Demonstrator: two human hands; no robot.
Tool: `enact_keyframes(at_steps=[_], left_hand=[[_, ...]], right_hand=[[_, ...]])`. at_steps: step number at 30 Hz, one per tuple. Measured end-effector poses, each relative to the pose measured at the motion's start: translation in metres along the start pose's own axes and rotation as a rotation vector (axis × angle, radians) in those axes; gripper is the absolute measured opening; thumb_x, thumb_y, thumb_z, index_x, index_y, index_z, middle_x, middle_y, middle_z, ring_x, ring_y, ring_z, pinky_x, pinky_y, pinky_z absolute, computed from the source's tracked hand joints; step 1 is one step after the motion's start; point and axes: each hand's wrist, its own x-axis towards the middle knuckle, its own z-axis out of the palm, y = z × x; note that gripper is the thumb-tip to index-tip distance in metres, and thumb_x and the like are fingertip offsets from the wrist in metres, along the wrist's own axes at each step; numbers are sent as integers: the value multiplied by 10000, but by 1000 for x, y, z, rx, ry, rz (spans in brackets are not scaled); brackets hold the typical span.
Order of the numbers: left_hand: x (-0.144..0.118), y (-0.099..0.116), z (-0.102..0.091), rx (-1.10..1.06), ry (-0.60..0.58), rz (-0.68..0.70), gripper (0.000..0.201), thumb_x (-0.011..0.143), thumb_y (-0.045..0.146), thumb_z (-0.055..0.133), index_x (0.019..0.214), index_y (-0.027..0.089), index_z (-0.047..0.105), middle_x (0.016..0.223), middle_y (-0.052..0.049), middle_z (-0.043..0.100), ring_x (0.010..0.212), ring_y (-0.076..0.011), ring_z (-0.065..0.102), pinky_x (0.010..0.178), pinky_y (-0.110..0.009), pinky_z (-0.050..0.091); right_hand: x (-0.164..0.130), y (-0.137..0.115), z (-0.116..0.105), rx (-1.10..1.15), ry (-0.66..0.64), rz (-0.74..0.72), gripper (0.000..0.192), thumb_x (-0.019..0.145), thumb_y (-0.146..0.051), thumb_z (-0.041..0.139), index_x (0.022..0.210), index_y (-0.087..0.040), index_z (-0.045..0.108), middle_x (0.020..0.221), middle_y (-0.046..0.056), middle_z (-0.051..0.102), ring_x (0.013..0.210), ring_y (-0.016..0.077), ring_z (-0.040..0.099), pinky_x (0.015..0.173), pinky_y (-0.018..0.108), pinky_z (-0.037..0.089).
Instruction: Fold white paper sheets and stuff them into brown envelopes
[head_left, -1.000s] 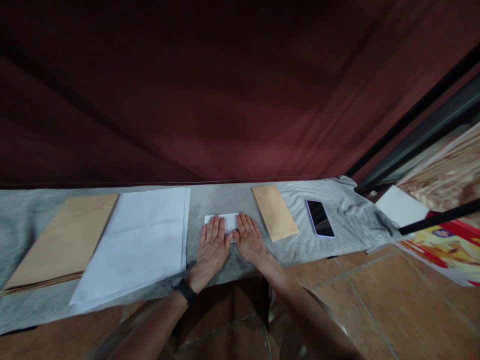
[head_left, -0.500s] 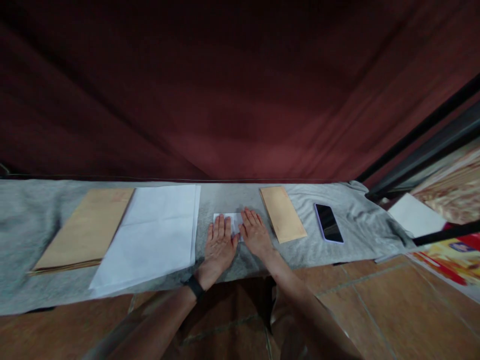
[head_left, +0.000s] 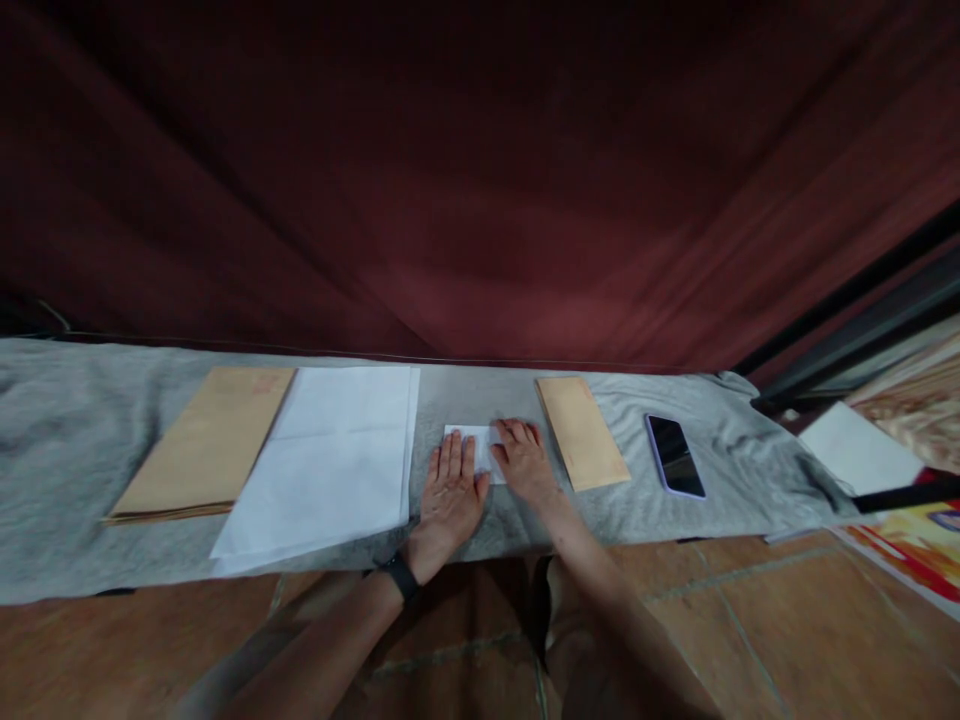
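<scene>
Since a second ago my view has swung left, so everything sits further right in frame; both hands have stayed on the small white paper [head_left: 469, 440], and the right fingers now look more curled at its far edge. Left hand [head_left: 452, 490] lies flat, palm down, fingers together, covering the paper's left and near part, nothing clenched. Right hand [head_left: 525, 462] presses on the paper's right end, fingertips bent down onto it; I can't tell whether it pinches the edge or only pushes. The thumbs meet, or nearly meet, between the hands. The paper lies flat on the grey cloth [head_left: 67, 440], only its far strip showing past my fingers. Black wristband [head_left: 401, 576] on the left wrist. Just right of the right hand is a small brown envelope [head_left: 581, 432], apart from it. Further right is a dark phone [head_left: 674, 455], screen up. Just left of the left hand is a large white sheet [head_left: 330, 455], its left edge overlapping a stack of big brown envelopes [head_left: 210, 440]. Dark red curtain [head_left: 480, 180] behind the cloth, tiled floor [head_left: 750, 620] below.
</scene>
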Motion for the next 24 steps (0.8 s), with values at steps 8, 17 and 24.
enact_keyframes(at_steps=[8, 17, 24], left_hand=[[-2, 1, -1, 2, -25, 3, 638, 977, 370, 403, 1526, 45, 379, 1618, -204, 315, 1512, -311, 288, 1236, -493, 220], [35, -14, -63, -172, 376, 15, 736, 995, 379, 435, 1608, 113, 126, 1692, -180, 47, 1563, -332, 31, 1242, -573, 156], [28, -17, -54, -184, 136, 279, 598, 897, 108, 415, 1483, 217, 471, 1604, -70, 399, 1528, -236, 261, 1272, -514, 142]], right_hand=[[20, 9, -9, 39, -42, 98, 338, 903, -240, 627, 1235, -203, 682, 1205, 120, 648, 1132, 268, 560, 1024, 393, 435], [15, 11, -51, 332, 331, -11, 321, 1030, -232, 398, 1118, -204, 706, 1140, 87, 678, 1119, 220, 616, 997, 359, 485], [-16, 12, -39, 307, 57, -244, 320, 959, -81, 456, 1072, -231, 714, 1137, 55, 727, 1147, 193, 634, 1026, 356, 488]])
